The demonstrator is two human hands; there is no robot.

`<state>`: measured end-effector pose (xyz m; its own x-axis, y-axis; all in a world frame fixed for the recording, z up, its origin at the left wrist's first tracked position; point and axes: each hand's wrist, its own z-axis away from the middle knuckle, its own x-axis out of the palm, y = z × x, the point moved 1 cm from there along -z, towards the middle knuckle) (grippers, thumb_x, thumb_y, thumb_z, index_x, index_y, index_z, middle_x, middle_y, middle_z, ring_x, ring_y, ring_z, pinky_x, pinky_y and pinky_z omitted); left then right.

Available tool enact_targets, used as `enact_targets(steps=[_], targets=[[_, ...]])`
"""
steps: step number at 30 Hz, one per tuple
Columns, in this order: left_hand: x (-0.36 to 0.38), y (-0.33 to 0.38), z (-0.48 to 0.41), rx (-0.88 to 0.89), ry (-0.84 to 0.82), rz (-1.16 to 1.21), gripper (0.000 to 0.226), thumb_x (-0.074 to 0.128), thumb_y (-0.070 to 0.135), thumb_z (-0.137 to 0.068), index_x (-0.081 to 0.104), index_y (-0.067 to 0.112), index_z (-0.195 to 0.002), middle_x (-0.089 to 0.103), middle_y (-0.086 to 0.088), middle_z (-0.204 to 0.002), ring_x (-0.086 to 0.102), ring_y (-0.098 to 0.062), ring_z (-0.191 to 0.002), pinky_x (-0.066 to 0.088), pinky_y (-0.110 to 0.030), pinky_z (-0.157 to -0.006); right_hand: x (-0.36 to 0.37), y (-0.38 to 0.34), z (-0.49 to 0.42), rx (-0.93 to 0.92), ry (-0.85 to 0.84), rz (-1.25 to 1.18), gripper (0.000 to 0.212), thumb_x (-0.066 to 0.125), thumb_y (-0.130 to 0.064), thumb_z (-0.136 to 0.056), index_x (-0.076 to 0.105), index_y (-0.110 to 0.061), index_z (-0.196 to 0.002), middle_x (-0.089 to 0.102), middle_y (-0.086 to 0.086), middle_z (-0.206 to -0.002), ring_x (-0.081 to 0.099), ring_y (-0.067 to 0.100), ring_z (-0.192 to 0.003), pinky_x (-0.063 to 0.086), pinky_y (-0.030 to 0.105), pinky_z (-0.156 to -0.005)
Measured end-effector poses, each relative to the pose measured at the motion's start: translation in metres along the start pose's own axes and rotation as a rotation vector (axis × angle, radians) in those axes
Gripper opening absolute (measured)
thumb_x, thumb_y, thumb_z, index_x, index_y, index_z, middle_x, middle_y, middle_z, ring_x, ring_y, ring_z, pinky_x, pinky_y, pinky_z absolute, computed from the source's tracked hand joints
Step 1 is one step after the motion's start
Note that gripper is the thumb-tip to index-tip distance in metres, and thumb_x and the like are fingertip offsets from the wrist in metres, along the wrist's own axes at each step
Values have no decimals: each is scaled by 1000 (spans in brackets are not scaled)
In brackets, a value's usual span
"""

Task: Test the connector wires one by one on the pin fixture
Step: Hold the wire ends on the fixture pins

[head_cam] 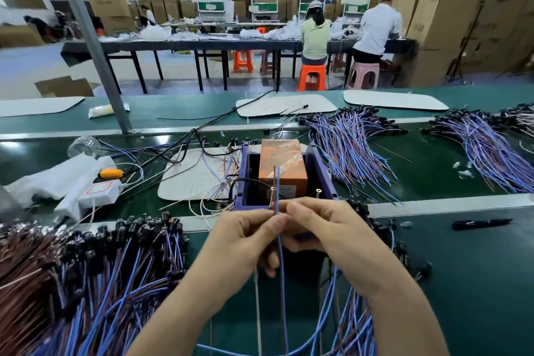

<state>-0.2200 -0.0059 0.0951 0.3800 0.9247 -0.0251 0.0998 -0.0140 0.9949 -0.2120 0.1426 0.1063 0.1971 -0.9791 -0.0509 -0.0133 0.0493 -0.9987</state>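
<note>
My left hand (245, 237) and my right hand (315, 225) meet at the middle of the bench and pinch one connector wire (278, 182), a blue and a brown strand. The strand ends stand upright above my fingers, and the rest hangs down between my wrists. Right behind my hands is the pin fixture (284, 173), a purple open-top box with an orange block inside. A heap of blue and brown wires with black connectors (95, 274) lies at my left.
More wire bundles lie fanned out at the right (349, 147) and far right (488, 144). A white power strip with an orange plug (98, 188) and loose cables sit left of the fixture. A grey post (95, 46) rises at the back left. People work at distant tables.
</note>
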Motion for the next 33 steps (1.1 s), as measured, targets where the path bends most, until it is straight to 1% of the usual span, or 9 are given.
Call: enact_targets(steps=[4,6,8,10,13,17,22,26,33], targets=[[5,-7,-2,-94,-55,36,31,54,24,-87,70,-3,-91,71,-9,-70,53,-12,-46,48,-22,-45,2,1,-2,-36,98,-19,13,62,-7,-90,71,0,-85,62,1,-57,49,13,-44,48,22,-54],[6,-10,-3,-113,-59,38,24,53,16,-93,71,0,-91,72,-12,-75,55,-13,-47,50,-23,-47,-1,3,-4,-33,134,-25,12,64,-5,-88,71,1,-81,64,2,-59,53,13,-47,49,23,-53],[4,-12,-5,-146,-73,54,22,52,14,-94,72,4,-92,73,-14,-79,57,-13,-50,52,-23,-50,-4,4,-5,-31,183,-27,15,63,-5,-89,70,1,-78,69,6,-65,61,14,-57,56,26,-60],[0,-16,-7,-183,-72,42,22,51,13,-96,72,6,-94,72,-12,-75,57,-12,-50,52,-23,-50,-9,7,-7,-17,245,-6,17,61,-5,-90,69,-2,-76,71,7,-70,63,13,-61,57,24,-62],[-5,-25,-13,-266,-30,-24,25,46,13,-100,69,5,-97,66,-5,-62,54,-10,-47,48,-21,-47,-21,13,-8,92,270,77,15,58,-3,-91,66,-6,-79,70,6,-63,49,11,-44,39,19,-43],[-9,-36,-20,-360,25,-50,38,37,26,-103,67,3,-97,62,-9,-55,51,-14,-40,45,-23,-40,-34,23,-7,260,219,196,16,50,5,-88,63,-3,-82,64,9,-54,40,12,-36,32,16,-37],[-10,-43,-21,-325,-1,-95,27,34,24,-104,58,12,-103,61,-13,-54,50,-17,-38,43,-23,-38,-43,32,-9,320,252,324,18,54,-2,-87,62,-4,-70,55,5,-45,35,13,-35,30,15,-37],[-12,-48,-23,-309,3,-127,31,34,26,-104,59,9,-99,61,-13,-54,49,-17,-37,41,-22,-37,-48,38,-14,287,344,435,22,55,-9,-86,65,-8,-67,54,1,-43,36,11,-35,32,18,-39],[-17,-59,-27,-272,31,-218,35,36,30,-103,64,14,-91,59,-10,-51,42,-15,-35,37,-21,-37,-54,43,-16,221,394,425,21,59,-14,-85,67,-10,-66,52,-1,-42,35,7,-36,32,23,-48]])
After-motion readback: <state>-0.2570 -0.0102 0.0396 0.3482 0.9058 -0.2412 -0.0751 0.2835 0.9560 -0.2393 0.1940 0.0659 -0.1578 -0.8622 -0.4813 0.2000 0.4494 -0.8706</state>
